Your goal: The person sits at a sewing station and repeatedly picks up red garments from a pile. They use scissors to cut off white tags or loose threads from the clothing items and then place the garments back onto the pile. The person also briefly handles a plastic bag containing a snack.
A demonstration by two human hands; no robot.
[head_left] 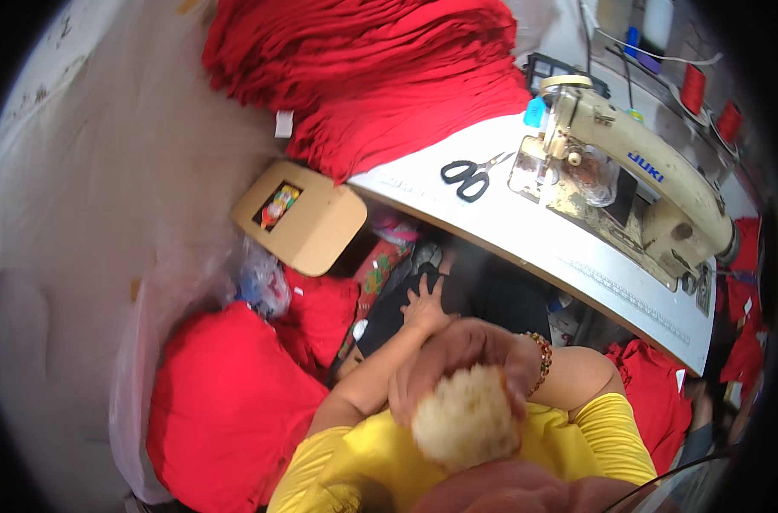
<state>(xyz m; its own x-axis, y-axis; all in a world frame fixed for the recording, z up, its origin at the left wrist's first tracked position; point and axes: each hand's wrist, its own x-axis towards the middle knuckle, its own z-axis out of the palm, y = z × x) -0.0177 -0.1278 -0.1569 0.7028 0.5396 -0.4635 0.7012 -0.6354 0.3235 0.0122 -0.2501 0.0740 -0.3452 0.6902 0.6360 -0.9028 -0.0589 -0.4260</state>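
My right hand (pixel 457 350), with a beaded bracelet (pixel 544 361) at its wrist, is closed around a piece of bread (pixel 468 417). A pale, torn-looking crumb side of the bread shows, and it is held up close in front of my yellow shirt (pixel 547 440). Lower down, my left hand (pixel 427 308) lies with its fingers spread on my dark-clothed leg (pixel 393 325), holding nothing.
A white table (pixel 547 244) bears a sewing machine (pixel 654 162), black-handled scissors (pixel 468 178) and a big pile of red fabric (pixel 372 77). A cardboard piece (pixel 308 227) juts beside its edge. More red fabric (pixel 231 406) and a clear plastic bag (pixel 265 278) lie at left.
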